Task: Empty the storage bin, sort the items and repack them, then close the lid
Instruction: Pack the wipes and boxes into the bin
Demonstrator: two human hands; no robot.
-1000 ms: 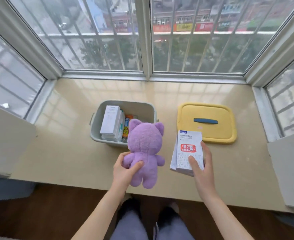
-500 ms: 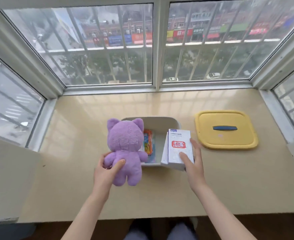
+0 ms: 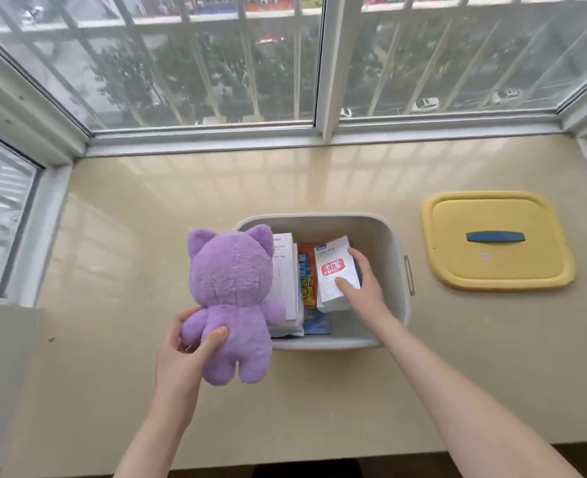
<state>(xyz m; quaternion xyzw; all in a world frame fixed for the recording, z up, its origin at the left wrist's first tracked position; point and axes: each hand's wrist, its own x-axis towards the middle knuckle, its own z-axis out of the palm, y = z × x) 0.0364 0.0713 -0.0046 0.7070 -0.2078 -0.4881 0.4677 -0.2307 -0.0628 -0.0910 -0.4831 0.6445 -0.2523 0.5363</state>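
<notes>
Moved: white box (image 3: 337, 274) had gone from the near rim down inside the bin (image 3: 393, 270).
Right hand (image 3: 362, 284): clasping box, long axis 12-to-6.
Left hand (image 3: 185, 353): pinching plush (image 3: 231, 291) at bin's 9 o'clock.
Lid (image 3: 497, 241): on table (image 3: 147, 219), 3 o'clock, nearer right hand.

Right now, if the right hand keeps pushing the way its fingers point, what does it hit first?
The right hand, holding the white box with the red stamp, points left and away inside the grey plastic bin. The box would likely meet the orange snack packet first; depth is unclear.
</notes>
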